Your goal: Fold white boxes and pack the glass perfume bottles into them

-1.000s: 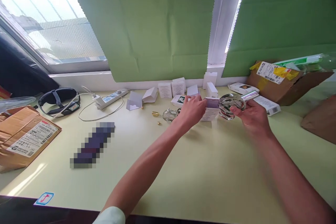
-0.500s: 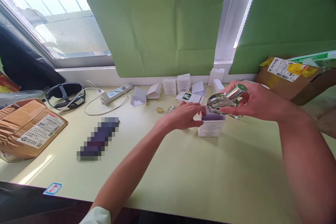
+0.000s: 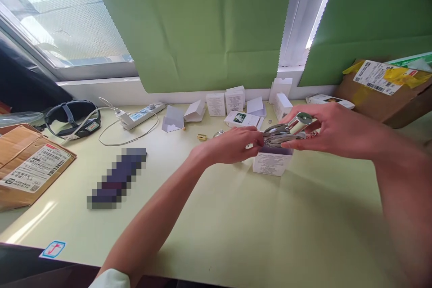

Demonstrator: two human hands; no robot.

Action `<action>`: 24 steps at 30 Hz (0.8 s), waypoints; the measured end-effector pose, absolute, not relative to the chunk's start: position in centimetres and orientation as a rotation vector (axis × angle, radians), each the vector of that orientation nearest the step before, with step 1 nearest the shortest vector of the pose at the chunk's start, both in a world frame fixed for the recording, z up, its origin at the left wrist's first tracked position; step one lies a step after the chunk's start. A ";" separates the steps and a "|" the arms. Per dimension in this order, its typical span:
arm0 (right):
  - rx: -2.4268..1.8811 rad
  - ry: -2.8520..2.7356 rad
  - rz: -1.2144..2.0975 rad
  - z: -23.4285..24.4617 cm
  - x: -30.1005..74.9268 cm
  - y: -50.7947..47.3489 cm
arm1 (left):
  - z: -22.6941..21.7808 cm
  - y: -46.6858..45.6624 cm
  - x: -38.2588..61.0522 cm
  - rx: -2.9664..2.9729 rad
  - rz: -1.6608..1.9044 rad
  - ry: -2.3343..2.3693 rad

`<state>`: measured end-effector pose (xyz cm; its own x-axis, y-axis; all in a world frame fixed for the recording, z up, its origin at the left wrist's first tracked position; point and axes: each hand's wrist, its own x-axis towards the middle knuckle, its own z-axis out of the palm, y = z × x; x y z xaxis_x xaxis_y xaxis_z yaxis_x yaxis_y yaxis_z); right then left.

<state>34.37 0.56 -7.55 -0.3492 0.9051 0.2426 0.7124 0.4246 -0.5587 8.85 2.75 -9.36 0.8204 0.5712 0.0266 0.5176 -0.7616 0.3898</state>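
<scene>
My right hand (image 3: 334, 130) grips a clear glass perfume bottle (image 3: 280, 132) with a shiny silver cap (image 3: 303, 119). The bottle lies tilted on its side just over the mouth of a white carton (image 3: 272, 163) with a pale purple inside. Closed fingers of my left hand (image 3: 234, 145) meet the bottle's left end; a shiny bit shows between thumb and fingers. The box's opening is partly hidden by the bottle and hands. Behind my left hand are a small gold cap (image 3: 201, 137) and part of another glassy item (image 3: 218, 133).
Small white boxes (image 3: 216, 104) and opened cartons (image 3: 173, 119) line the back. A printed card (image 3: 241, 119) lies before them. At left are a power strip (image 3: 138, 117), headset (image 3: 72, 119), pixelated dark object (image 3: 118, 177) and parcel (image 3: 40, 162). A cardboard box (image 3: 374, 90) stands right.
The perfume bottle has come down closer to the carton's mouth and lies flatter. My left hand has moved right to its end, and its fingers have closed. The view has shifted slightly.
</scene>
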 end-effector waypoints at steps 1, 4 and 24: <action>-1.379 -2.188 0.460 -7.5 34.4 0.5 | -9.4 2.7 8.8 2.620 0.195 0.830; -1.407 -2.274 0.397 -7.1 34.2 0.2 | -9.6 2.7 8.8 2.588 0.190 0.857; -1.424 -2.335 0.477 -7.3 32.2 0.0 | -9.3 2.5 8.5 2.557 0.131 0.809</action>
<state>32.24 0.03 -7.31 -0.4252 0.8957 0.1303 0.7727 0.4342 -0.4631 8.47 2.52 -9.25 0.8232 0.5660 -0.0447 0.5229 -0.7251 0.4481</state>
